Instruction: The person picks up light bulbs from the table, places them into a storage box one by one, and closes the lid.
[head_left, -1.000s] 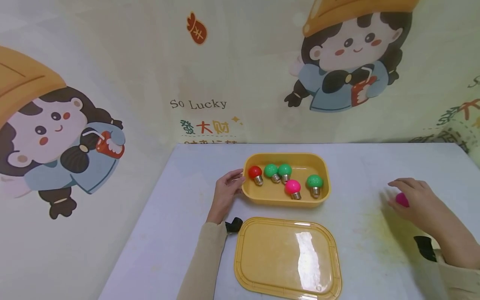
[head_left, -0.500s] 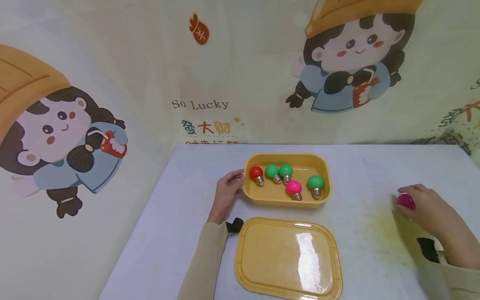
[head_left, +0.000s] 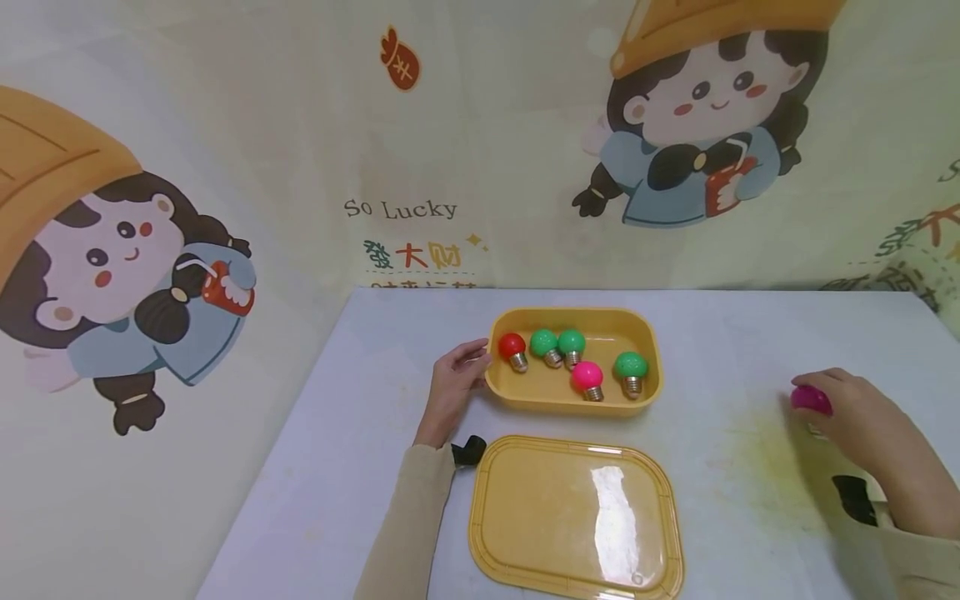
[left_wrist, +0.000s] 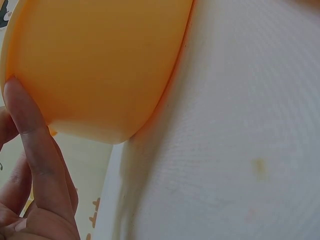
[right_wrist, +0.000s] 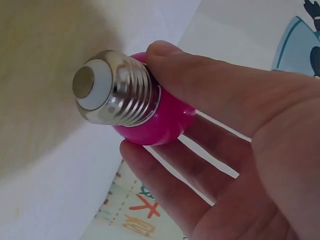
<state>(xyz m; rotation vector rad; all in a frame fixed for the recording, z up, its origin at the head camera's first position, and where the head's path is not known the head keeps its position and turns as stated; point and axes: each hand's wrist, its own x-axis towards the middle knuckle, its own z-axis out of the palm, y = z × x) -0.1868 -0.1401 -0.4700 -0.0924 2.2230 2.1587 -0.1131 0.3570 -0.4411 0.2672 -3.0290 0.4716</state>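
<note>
A yellow plastic box [head_left: 573, 407] holds a red bulb [head_left: 512, 346], several green bulbs [head_left: 632, 365] and a pink bulb [head_left: 587, 377]. My left hand [head_left: 453, 392] touches its left end. The left wrist view shows the thumb [left_wrist: 25, 107] against the box's outer wall [left_wrist: 100, 60], below the rim, with the other fingers loosely bent behind. Off to the right, my right hand [head_left: 858, 417] holds a magenta light bulb [head_left: 812, 399] between thumb and fingers. In the right wrist view, the bulb's silver screw base [right_wrist: 112, 87] points away from the palm.
A flat yellow lid [head_left: 570, 517] lies on the white table [head_left: 735, 508], just in front of the box. A yellowish stain [head_left: 772, 454] marks the tabletop left of my right hand. Behind the table hangs a printed cloth [head_left: 517, 150] with cartoon figures.
Over the last second my right hand has shifted slightly right and turned, so more of the magenta bulb shows. My left hand has stayed at the box, which has not visibly moved.
</note>
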